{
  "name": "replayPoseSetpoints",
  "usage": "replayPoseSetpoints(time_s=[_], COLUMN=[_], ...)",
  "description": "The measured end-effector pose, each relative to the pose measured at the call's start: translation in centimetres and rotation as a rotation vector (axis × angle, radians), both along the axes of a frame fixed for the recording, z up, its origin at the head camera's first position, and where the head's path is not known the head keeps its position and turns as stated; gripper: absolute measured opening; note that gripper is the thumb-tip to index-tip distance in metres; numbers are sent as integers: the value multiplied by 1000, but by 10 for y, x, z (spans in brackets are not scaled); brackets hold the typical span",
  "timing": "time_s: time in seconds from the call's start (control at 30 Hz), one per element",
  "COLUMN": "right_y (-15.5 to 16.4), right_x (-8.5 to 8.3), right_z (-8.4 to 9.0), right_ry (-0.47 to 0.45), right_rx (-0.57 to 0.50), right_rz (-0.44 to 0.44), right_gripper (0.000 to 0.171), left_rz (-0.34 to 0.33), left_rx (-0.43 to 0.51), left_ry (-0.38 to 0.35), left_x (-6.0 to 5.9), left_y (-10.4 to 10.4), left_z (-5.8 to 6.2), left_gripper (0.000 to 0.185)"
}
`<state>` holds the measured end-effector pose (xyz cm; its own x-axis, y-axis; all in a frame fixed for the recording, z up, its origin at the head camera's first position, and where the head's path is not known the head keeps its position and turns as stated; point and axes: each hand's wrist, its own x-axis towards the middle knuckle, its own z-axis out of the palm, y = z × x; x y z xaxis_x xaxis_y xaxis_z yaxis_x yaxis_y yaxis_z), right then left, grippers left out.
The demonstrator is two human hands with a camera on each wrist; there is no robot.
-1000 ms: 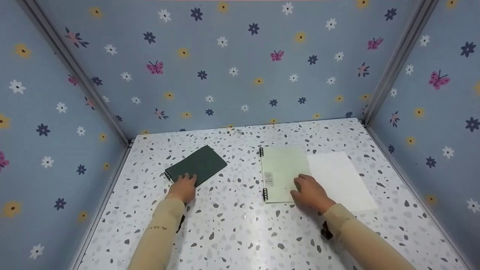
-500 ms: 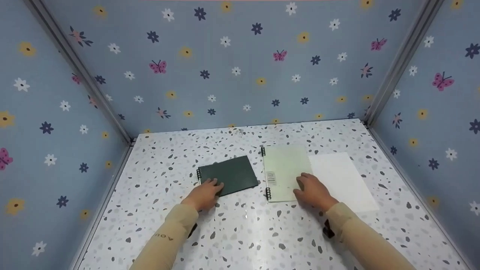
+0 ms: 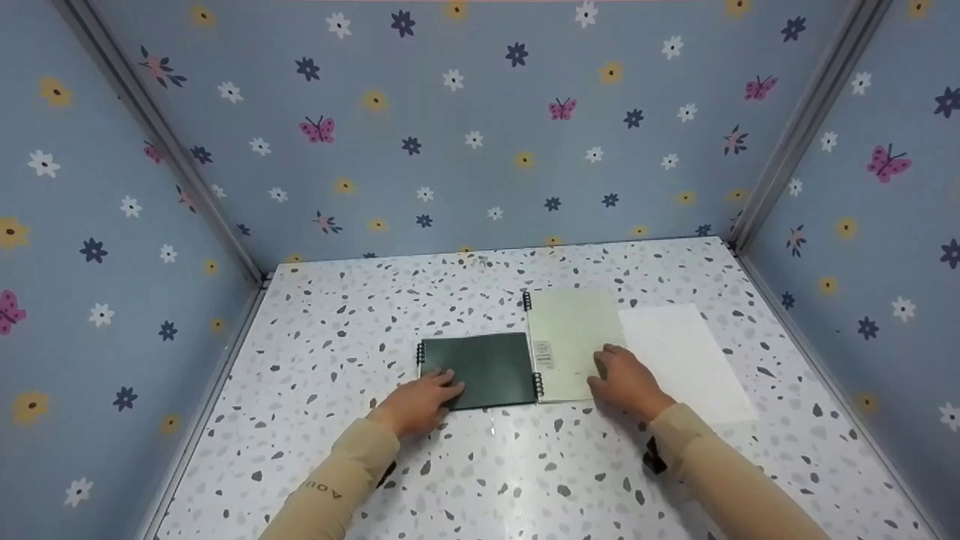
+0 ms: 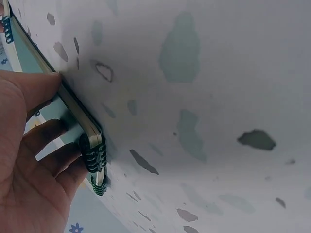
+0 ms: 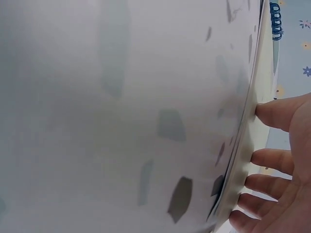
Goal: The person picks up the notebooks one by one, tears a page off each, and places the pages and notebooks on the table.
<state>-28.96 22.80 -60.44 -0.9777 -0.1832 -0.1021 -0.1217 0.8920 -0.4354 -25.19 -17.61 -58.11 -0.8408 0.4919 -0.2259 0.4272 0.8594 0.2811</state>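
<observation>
A dark green spiral notebook lies flat on the table, its coil on the left. My left hand rests at its lower left part. In the left wrist view the thumb meets the notebook's side edge, and the fingertips lie on the cover near the coil. Directly to the right lies a pale green spiral notebook, its lower coil close beside the dark notebook's right edge. My right hand rests on the pale cover's lower right part, fingertips on it, as the right wrist view also shows.
White paper lies right of the pale notebook, partly under my right hand and forearm. The speckled white table is bounded by blue floral panels at the back and both sides.
My left hand has slid the dark green notebook to the right and turned it straight, so its right edge now lies beside the pale notebook. My right hand has stayed in place.
</observation>
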Motion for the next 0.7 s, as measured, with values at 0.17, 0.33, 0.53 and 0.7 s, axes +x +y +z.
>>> replayPoseSetpoints(time_s=[0.17, 0.33, 0.53, 0.7], right_y=[3, 10, 17, 14], right_x=[-2, -5, -10, -11], right_z=[3, 5, 4, 4], right_ry=[-11, -36, -54, -55], right_rx=[-8, -8, -10, -2], right_rz=[10, 10, 21, 17], right_gripper=[59, 61, 62, 60], left_rz=[-29, -54, -37, 12], left_rx=[-2, 10, 36, 48], left_ry=[7, 26, 89, 121], left_x=[2, 4, 5, 3], left_y=[3, 9, 13, 14], left_z=[0, 2, -3, -7], left_gripper=[52, 52, 50, 52])
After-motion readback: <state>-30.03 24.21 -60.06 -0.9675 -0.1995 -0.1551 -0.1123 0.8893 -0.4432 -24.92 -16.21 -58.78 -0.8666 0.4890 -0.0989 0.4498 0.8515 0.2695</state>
